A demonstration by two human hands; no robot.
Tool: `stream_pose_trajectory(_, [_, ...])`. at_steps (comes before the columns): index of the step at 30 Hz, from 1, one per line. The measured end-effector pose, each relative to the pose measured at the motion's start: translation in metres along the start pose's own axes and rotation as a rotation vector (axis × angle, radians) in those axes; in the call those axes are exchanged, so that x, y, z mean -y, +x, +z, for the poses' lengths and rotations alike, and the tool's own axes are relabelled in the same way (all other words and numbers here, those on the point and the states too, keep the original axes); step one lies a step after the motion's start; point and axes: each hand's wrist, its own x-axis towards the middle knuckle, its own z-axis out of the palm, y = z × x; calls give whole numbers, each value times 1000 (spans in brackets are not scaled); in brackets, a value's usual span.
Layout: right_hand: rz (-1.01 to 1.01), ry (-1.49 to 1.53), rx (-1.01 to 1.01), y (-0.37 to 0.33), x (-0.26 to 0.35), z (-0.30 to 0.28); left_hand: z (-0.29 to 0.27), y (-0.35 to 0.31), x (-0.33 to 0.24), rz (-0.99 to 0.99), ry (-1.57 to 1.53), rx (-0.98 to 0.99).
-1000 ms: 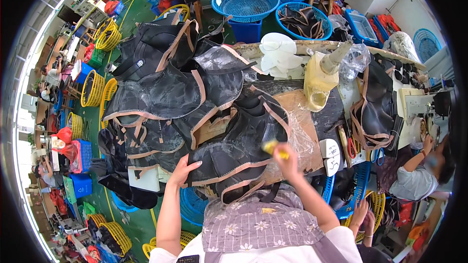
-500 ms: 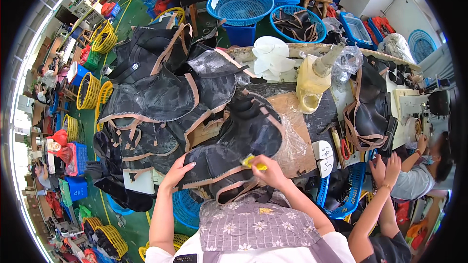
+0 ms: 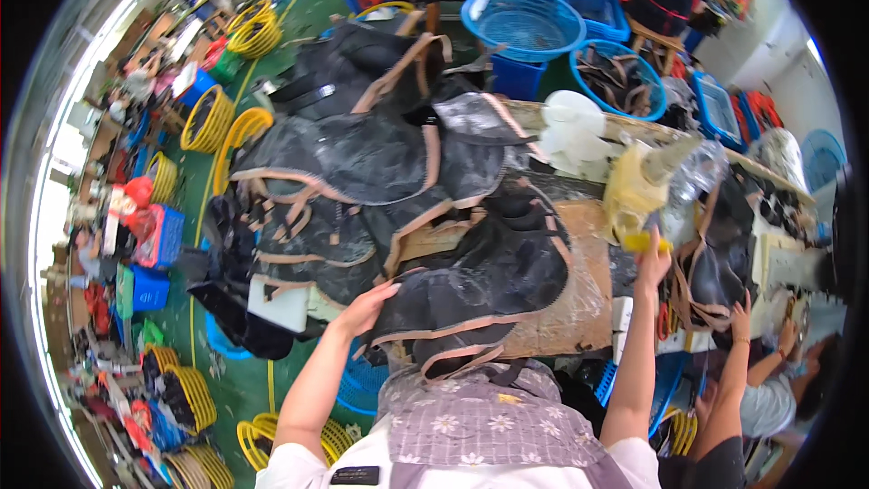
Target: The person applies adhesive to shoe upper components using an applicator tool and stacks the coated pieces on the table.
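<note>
A black bra [image 3: 480,281] with beige zigzag-stitched edging and whitish smears lies on the table in front of me. My left hand [image 3: 364,308] has its left end gripped between thumb and fingers. Stretched forward to the right, my right hand [image 3: 652,269] is closed round a small yellow block [image 3: 644,243], possibly a sponge. The block is at the lower mouth of a yellowish plastic container [image 3: 632,188] with a pale spout; blur hides whether they touch. More smeared black bras [image 3: 339,154] are heaped beyond my left hand.
Clear film covers brown cardboard [image 3: 579,285] right of the bra. White rounded sheets [image 3: 573,131] lie at the far edge. Another black bra [image 3: 715,258] is at the right, near a co-worker's hand [image 3: 740,319]. Blue baskets [image 3: 523,23] stand beyond the table.
My right hand has moved from the bra's near edge forward and right to the container, carrying the yellow block. My left hand stays on the bra. The whole view has shifted and turned slightly.
</note>
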Motion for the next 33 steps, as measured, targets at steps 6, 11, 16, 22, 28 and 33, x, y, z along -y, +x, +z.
stream_pose_trajectory(6, [319, 134, 1068, -227, 34, 86, -9, 16, 16, 169, -153, 367])
stream_pose_trajectory(11, [-121, 351, 907, -256, 90, 141, -25, 21, 24, 117, -172, 303])
stream_pose_trajectory(16, [-56, 309, 836, -269, 69, 119, -17, 14, 21, 159, -156, 318])
stream_pose_trajectory(22, [56, 59, 879, -253, 39, 110, -39, 30, 47, 69, -446, 371])
stream_pose_trajectory(28, [-461, 103, 990, -281, 117, 135, -38, 33, 60, 132, -301, 214])
stream_pose_trajectory(33, [-404, 107, 977, -287, 113, 134, -23, 17, 45, 174, -190, 191])
